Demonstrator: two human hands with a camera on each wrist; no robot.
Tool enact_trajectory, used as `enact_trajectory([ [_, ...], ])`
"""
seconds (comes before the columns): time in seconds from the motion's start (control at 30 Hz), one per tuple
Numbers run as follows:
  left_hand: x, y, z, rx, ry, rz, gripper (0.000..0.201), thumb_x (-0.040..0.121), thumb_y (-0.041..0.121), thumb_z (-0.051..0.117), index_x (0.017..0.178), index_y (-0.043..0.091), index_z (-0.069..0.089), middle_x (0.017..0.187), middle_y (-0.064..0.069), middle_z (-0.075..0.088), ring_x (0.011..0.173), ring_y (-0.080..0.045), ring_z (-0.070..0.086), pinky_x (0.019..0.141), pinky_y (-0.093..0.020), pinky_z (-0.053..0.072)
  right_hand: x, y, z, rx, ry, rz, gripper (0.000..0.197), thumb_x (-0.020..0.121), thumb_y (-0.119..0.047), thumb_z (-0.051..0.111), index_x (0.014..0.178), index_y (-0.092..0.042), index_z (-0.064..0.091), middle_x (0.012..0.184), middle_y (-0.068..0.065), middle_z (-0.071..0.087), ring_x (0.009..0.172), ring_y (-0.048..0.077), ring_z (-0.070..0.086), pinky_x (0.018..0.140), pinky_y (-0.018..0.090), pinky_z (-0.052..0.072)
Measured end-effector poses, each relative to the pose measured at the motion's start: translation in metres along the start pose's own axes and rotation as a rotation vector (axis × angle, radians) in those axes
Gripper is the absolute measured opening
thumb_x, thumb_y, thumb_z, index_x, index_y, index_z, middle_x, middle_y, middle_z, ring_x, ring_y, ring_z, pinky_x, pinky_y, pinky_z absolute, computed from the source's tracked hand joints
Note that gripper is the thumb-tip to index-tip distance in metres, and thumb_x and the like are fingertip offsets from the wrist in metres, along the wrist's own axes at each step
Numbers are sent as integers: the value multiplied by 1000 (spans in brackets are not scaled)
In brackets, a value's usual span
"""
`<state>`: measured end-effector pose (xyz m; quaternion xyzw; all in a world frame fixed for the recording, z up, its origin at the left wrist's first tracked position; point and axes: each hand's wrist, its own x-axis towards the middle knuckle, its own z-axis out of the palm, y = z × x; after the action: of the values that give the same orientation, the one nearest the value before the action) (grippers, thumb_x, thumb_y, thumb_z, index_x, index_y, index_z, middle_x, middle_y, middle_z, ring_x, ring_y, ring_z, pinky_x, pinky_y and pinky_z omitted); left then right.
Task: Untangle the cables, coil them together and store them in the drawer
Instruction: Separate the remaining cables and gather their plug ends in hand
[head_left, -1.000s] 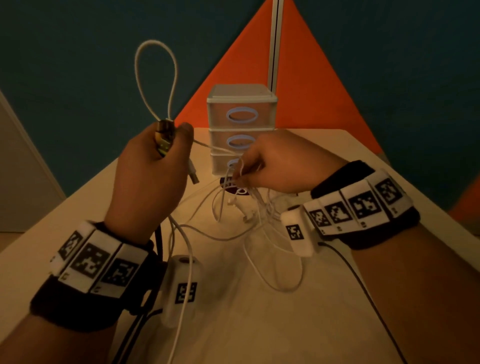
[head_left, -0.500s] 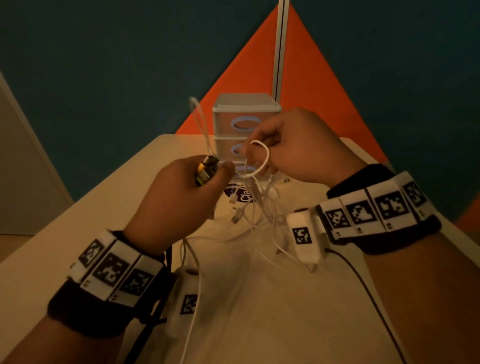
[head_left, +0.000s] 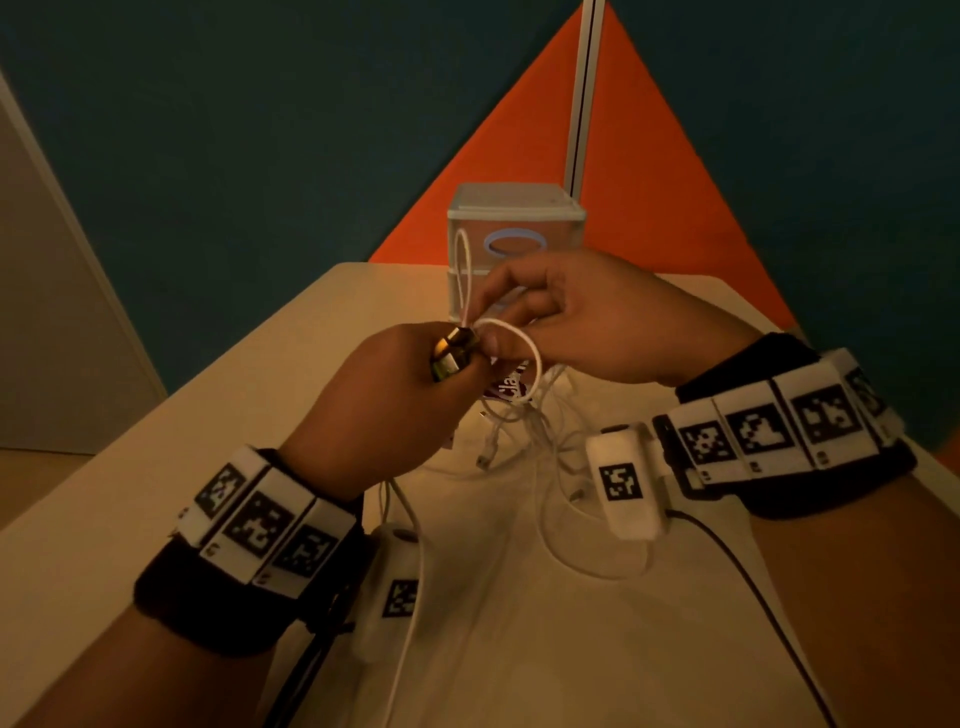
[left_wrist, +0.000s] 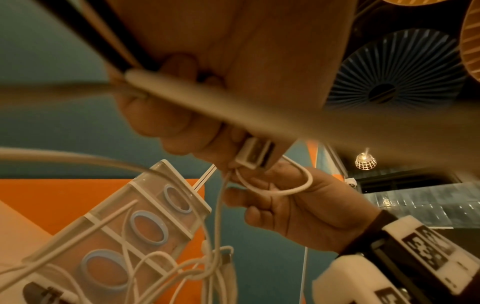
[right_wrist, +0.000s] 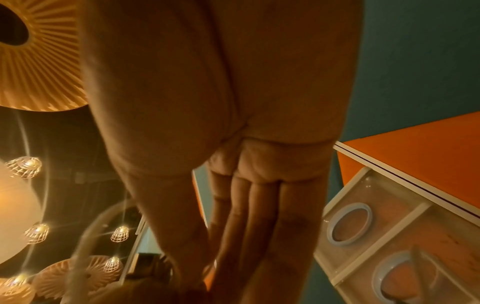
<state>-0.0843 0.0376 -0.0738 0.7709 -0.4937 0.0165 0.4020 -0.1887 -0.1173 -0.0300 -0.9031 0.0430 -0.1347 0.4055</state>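
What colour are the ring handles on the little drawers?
Light blue ring handles on the clear drawers; left wrist view shows them best.

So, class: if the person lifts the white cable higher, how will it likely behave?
Probably floppy: the white cable curls in a loop between the left hand and right hand. Likely light, since a pinch holds it. It may drag the tangle along.

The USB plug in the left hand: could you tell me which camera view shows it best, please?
The left wrist view: the USB plug faces the camera, its open end visible, pinched by the left hand. The head view shows it only as a shiny metal end beside the thumb. The right wrist view does not show it clearly.
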Motion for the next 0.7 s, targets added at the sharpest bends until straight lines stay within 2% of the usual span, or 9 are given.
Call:
enact_trajectory([
  [0.07, 1, -1, -2, -21, 38, -18, 35, 97, 39, 52, 75, 13, 62, 62, -2, 65, 49, -11, 61, 55, -34, 48, 1, 5, 2, 18, -67, 64, 28, 93, -8, 70, 117, -18, 59, 99, 6, 77, 86, 20, 77, 75, 42, 64],
  [0.13, 2, -2, -3, -64, 86, -43, 34, 98, 38, 52, 78, 14, 64, 62, -2, 67, 51, -12, 62, 55, -31, 49, 3, 11, 6, -87, -137, 71, 30, 91, -15, 73, 116, -24, 60, 99, 0, 76, 87, 16, 76, 76, 40, 64],
  [0.23, 3, -1, -4, -134, 170, -79, 30, 100, 30, 52, 84, 7, 64, 57, -4, 64, 47, -7, 61, 48, -22, 43, 7, 19, 13, -359, -186, 18, 14, 85, -36, 77, 97, -35, 69, 93, -12, 74, 86, 6, 71, 85, 40, 60],
  [0.3, 3, -1, -6, -192, 238, -105, 30, 100, 28, 53, 86, 3, 63, 51, 0, 58, 44, -4, 57, 49, -24, 43, 8, 24, 13, -403, -176, 36, 8, 87, -35, 76, 95, -35, 74, 93, -16, 74, 87, -1, 68, 86, 32, 57],
  [0.37, 4, 0, -8, -240, 292, -121, 31, 100, 27, 53, 84, 3, 61, 48, 7, 56, 43, -2, 54, 51, -27, 42, 9, 30, 10, -428, -151, 61, 8, 89, -31, 75, 97, -34, 76, 91, -18, 74, 84, -6, 67, 78, 20, 53],
  [0.43, 4, 2, -11, -281, 331, -134, 30, 101, 27, 51, 77, 10, 58, 44, 13, 54, 40, -3, 51, 50, -26, 38, 10, 37, 5, -457, -108, 75, 10, 90, -27, 74, 96, -33, 78, 87, -22, 71, 80, -12, 63, 71, 13, 45],
  [0.5, 5, 1, -12, -331, 378, -145, 31, 101, 29, 51, 75, 12, 56, 41, 13, 50, 36, -3, 46, 47, -23, 35, 10, 42, -1, -501, -66, 97, 11, 90, -24, 73, 96, -33, 79, 85, -23, 68, 78, -15, 60, 71, 15, 43],
  [0.6, 6, -2, -13, -379, 421, -139, 33, 100, 28, 51, 88, -1, 60, 43, 12, 49, 37, -3, 44, 40, -13, 35, 8, 48, -8, -523, -3, 111, 11, 90, -26, 73, 96, -32, 80, 85, -18, 72, 79, -8, 64, 73, 18, 46],
  [0.7, 7, -3, -13, -355, 418, -125, 32, 100, 29, 52, 85, 1, 59, 44, 13, 50, 39, -4, 48, 40, -12, 36, 11, 49, -12, -432, 159, 43, 10, 91, -28, 73, 98, -29, 79, 85, -18, 73, 76, -8, 66, 68, 10, 47],
])
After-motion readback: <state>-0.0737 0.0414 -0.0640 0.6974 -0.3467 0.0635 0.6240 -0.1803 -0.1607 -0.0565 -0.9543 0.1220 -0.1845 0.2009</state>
